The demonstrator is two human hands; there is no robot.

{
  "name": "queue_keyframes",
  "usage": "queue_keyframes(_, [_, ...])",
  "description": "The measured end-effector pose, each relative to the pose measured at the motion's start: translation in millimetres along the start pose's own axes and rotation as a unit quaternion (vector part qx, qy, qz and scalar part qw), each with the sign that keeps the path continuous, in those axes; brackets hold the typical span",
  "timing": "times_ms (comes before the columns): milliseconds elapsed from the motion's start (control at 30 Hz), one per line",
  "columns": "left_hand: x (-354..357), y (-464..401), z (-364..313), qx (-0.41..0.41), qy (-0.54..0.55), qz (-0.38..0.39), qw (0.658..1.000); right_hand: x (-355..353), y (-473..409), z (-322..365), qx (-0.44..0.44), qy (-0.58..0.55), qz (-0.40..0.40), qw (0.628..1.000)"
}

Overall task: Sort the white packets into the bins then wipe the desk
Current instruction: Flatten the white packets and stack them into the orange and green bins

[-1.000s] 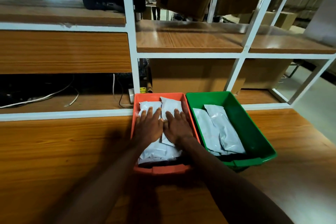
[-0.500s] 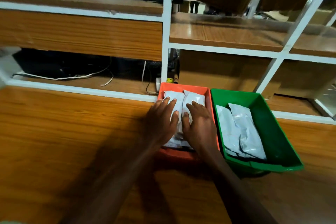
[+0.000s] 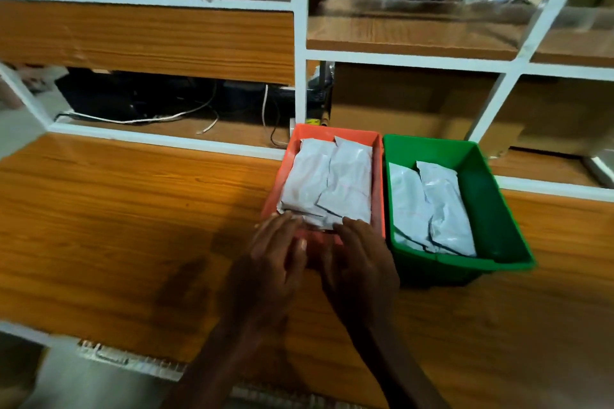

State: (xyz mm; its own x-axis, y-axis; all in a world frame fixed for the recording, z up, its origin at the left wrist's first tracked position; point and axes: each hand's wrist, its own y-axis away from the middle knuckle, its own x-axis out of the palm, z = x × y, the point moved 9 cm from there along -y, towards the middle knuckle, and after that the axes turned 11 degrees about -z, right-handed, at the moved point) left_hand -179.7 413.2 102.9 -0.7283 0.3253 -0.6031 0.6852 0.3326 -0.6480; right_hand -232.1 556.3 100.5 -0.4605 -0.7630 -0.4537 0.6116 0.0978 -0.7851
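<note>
White packets (image 3: 329, 186) fill the orange bin (image 3: 378, 176) and green bin (image 3: 481, 176) at frame centre — left hand (image 3: 269, 262) and right hand (image 3: 362, 262), relaxed and empty, hover at the orange rim — next wipe the desk (image 3: 116, 216) in overlapping passes.

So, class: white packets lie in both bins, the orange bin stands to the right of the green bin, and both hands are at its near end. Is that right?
One slip: in the head view the orange bin stands to the left of the green bin, not the right. White packets do lie in both, and the left hand and right hand are at the orange bin's near end.
</note>
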Motion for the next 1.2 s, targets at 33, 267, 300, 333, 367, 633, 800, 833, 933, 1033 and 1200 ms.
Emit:
queue_keyframes(33, [2.3,5.1,-5.0,-0.001,0.006,0.003,1.000,-6.0,4.4,-2.7,0.004,0.006,-0.001,1.000])
queue_keyframes(267, [41.4,28.3,-61.6,0.063,0.074,-0.003,0.995,-55.3,24.7,-47.2,0.055,0.075,-0.017,0.996])
queue_keyframes(300, [47.2,28.7,-67.8,0.070,0.081,-0.001,0.994,-63.8,25.5,-52.0,0.057,0.087,-0.029,0.994])
queue_keyframes(333, [53.3,29.0,-74.2,0.074,0.089,0.003,0.993,-71.8,27.1,-58.1,0.059,0.102,-0.038,0.992])
queue_keyframes(367, [59.6,29.0,-79.7,0.077,0.094,0.008,0.993,-78.0,28.4,-64.9,0.064,0.116,-0.042,0.990])
queue_keyframes(633, [105.6,31.1,-111.8,0.097,0.104,0.072,0.987,-105.5,32.3,-116.6,0.107,0.203,-0.050,0.972])
queue_keyframes(800, [133.8,21.1,-118.5,0.125,0.072,0.129,0.981,-113.7,19.4,-156.6,0.165,0.238,-0.036,0.956])
queue_keyframes(833, [141.5,17.7,-121.6,0.135,0.065,0.141,0.979,-116.5,15.2,-166.3,0.182,0.244,-0.038,0.952])
queue_keyframes(933, [169.7,8.8,-132.0,0.167,0.043,0.189,0.967,-122.3,2.6,-200.0,0.238,0.248,-0.025,0.939])
queue_keyframes(1033, [197.0,4.6,-143.4,0.215,-0.011,0.252,0.944,-123.2,-2.7,-241.3,0.339,0.188,0.015,0.922])
queue_keyframes(1200, [215.3,11.1,-153.5,0.248,-0.073,0.309,0.915,-108.6,21.4,-289.2,0.511,-0.020,0.043,0.859])
